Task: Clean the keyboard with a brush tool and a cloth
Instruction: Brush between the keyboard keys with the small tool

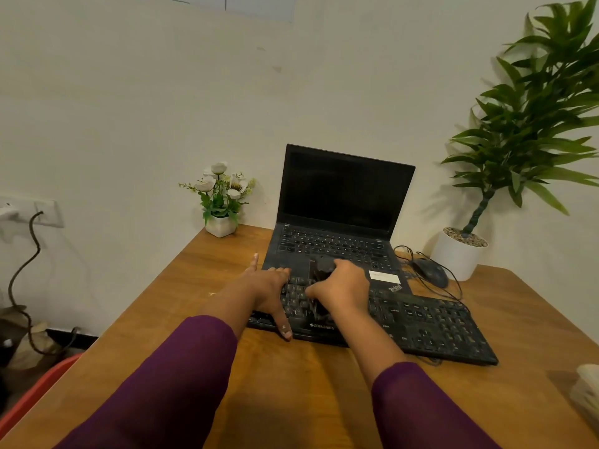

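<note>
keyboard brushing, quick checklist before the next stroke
1. Brush tool gripped in the right hand: ok.
2. Left hand flat on the keyboard to steady it: ok.
3. Bristles touching the keys: cannot tell, the hand hides them.
4. Keyboard lying flat: not ok, its far edge overlaps the laptop.
5. Mouse and its cable clear of the brush: ok.
6. Cloth ready nearby: cannot tell.

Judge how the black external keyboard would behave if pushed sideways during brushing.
The keyboard looks thin and light, and its far edge seems propped on the laptop, so it might slide or rock. The left hand pressing it flat probably steadies it.
</note>
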